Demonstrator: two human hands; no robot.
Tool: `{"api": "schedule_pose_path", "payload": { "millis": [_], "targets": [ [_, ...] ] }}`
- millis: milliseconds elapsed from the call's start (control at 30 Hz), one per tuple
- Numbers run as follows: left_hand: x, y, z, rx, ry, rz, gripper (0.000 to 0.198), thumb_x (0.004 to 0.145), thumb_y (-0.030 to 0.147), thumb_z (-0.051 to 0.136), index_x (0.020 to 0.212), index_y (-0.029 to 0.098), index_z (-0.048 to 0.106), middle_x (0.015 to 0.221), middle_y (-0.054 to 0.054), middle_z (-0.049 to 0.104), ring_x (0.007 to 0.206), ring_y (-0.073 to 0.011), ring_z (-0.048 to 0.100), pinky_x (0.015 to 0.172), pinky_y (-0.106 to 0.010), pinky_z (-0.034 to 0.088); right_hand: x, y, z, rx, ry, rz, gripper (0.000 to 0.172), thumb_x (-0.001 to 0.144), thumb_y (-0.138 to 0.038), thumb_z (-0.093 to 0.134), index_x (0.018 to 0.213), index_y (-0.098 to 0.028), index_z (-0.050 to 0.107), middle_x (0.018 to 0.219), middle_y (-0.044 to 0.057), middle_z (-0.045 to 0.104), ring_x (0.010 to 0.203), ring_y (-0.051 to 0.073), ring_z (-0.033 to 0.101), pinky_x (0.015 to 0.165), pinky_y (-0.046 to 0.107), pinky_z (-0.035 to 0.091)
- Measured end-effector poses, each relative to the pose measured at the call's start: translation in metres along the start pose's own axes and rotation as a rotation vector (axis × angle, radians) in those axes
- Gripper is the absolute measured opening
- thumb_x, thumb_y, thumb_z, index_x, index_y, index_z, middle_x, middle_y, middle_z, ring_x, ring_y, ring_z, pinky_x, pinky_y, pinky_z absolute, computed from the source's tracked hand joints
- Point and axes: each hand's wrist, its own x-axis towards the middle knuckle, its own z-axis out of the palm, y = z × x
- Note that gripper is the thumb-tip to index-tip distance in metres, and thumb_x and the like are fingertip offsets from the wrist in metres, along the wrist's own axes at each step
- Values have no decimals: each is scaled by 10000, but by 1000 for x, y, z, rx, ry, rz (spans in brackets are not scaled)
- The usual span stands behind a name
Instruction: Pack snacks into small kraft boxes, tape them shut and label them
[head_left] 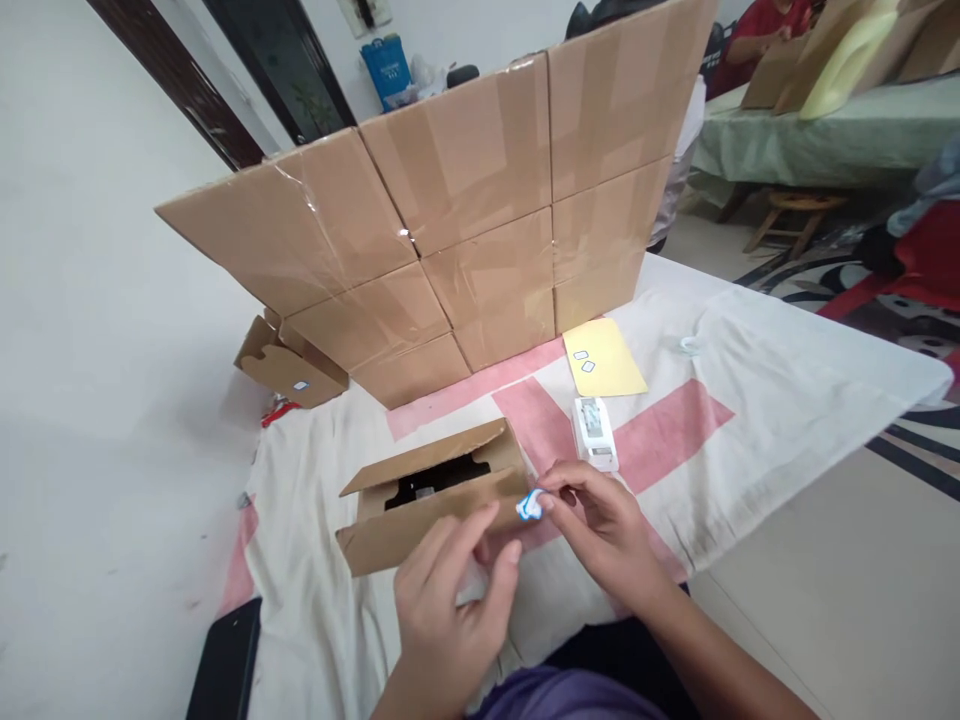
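Between the thumb and forefinger of my right hand is a small crumpled white sticker with a blue edge. My left hand is just left of it, thumb and fingers apart, with nothing seen in it. Beyond my left hand lies a brown cardboard box with its flaps raised and a dark gap between them. A small white label device rests past my right hand. Behind that device is a yellow sheet bearing two small blue-edged stickers.
A tall cardboard panel stands across the back of the cloth-covered table. Another small box leans at the back left, and a black phone lies front left. At the far right, a person in red is at another table.
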Motion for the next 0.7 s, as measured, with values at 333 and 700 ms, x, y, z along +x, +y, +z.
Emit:
{"api": "schedule_pose_path", "payload": {
  "millis": [333, 700],
  "targets": [
    [8, 18, 12, -359, -205, -443, 186, 947, 300, 571, 814, 214, 669, 625, 52, 565, 530, -73, 455, 498, -180, 366, -11, -9, -4, -157, 16, -249, 254, 871, -69, 654, 1048, -250, 624, 1104, 59, 589, 949, 179, 614, 779, 311, 514],
    [5, 23, 15, -362, -249, -460, 196, 960, 314, 554, 819, 215, 648, 648, 56, 555, 564, -75, 455, 532, -190, 357, -18, -13, -8, -193, -35, -326, 313, 863, 16, 598, 1066, -221, 628, 1001, 50, 605, 904, 175, 602, 769, 330, 504]
  ]
}}
